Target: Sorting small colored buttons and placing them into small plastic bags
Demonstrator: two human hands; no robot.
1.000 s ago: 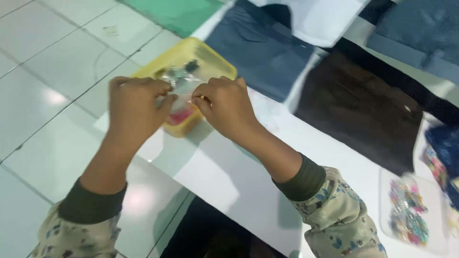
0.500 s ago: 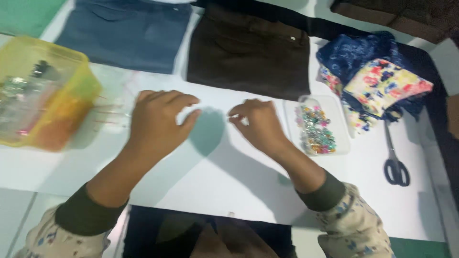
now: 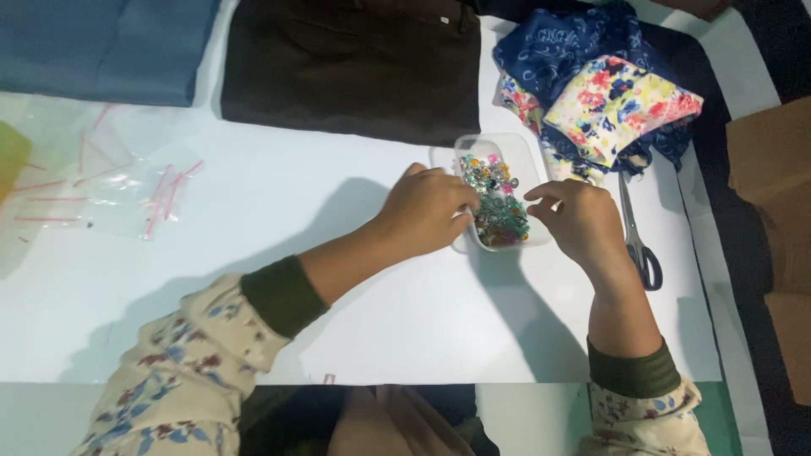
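Centrally: left hand [image 3: 427, 211] — fingers curled, resting against the left wall of a small clear tray [image 3: 525, 160]; whether it pinches anything cannot be told. Right hand [image 3: 579, 221] — fingers bent over the tray's right edge, thumb and forefinger close together, grasp unclear. Tray holds mixed coloured beads [image 3: 494, 198] and sits on a white table [image 3: 253, 279]. Just right of it: scissors [image 3: 638, 245]. Behind: floral cloths [image 3: 612, 105], dark brown cloth [image 3: 351, 67], blue cloth [image 3: 101, 46]. Far left: clear plastic bags [image 3: 118, 181] with red strips.
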